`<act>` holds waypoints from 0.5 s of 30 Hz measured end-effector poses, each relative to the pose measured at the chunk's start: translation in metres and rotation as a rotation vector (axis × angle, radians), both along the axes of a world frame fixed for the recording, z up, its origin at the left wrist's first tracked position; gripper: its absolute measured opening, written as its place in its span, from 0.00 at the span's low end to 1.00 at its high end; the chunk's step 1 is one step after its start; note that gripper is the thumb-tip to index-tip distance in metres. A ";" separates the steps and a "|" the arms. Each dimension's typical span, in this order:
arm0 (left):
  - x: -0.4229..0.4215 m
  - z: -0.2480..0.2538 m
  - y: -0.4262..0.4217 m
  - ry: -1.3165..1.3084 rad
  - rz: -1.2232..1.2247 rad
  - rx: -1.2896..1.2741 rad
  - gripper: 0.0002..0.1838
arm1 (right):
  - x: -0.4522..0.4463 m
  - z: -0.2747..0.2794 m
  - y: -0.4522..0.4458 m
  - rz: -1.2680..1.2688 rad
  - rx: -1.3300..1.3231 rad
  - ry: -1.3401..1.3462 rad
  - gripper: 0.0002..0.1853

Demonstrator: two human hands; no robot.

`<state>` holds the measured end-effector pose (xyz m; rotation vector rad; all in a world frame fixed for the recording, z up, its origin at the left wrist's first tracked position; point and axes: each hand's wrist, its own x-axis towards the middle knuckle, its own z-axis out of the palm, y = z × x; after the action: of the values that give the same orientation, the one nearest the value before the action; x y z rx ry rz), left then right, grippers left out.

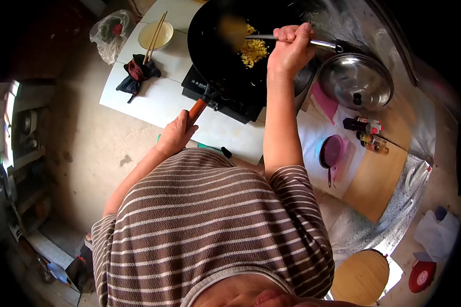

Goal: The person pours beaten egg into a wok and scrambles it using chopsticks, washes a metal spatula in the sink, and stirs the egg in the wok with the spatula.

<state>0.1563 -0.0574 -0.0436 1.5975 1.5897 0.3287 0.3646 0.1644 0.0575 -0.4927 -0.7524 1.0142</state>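
My left hand (177, 134) is closed around the brown wooden handle (196, 109) of a large black wok (215, 69). The wok sits on a black cooktop (225, 108) on a white table. In my right hand (291, 50) is the long metal handle of a spatula (323, 45), reaching across the wok. Its blurred head is over the wok, beside yellow pieces that look like scrambled egg (254, 53). Both hands have their fingers wrapped round what they hold.
A bowl (161, 36) with chopsticks (155, 37) across it and a dark cloth (137, 77) lie left of the wok. To the right are a shiny metal lid (356, 82), small bottles (372, 143) and a small dark pan (331, 152). A round wooden stool (361, 278) stands lower right.
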 end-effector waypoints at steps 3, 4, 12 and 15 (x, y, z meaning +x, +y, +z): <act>0.001 0.001 0.002 -0.003 0.023 -0.049 0.18 | -0.015 -0.010 0.013 -0.092 0.130 0.000 0.11; 0.002 0.001 0.001 -0.003 0.024 -0.050 0.18 | -0.008 -0.018 0.026 -0.239 0.108 -0.109 0.10; -0.004 -0.009 0.000 -0.046 0.003 0.021 0.19 | 0.021 0.002 0.051 -0.164 0.221 -0.014 0.15; -0.008 -0.017 -0.002 -0.051 -0.008 0.029 0.20 | 0.007 -0.006 0.059 -0.125 0.288 -0.203 0.17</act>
<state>0.1483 -0.0593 -0.0606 1.6040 1.5458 0.3870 0.3720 0.2234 0.0514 -0.3900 -1.0188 0.7308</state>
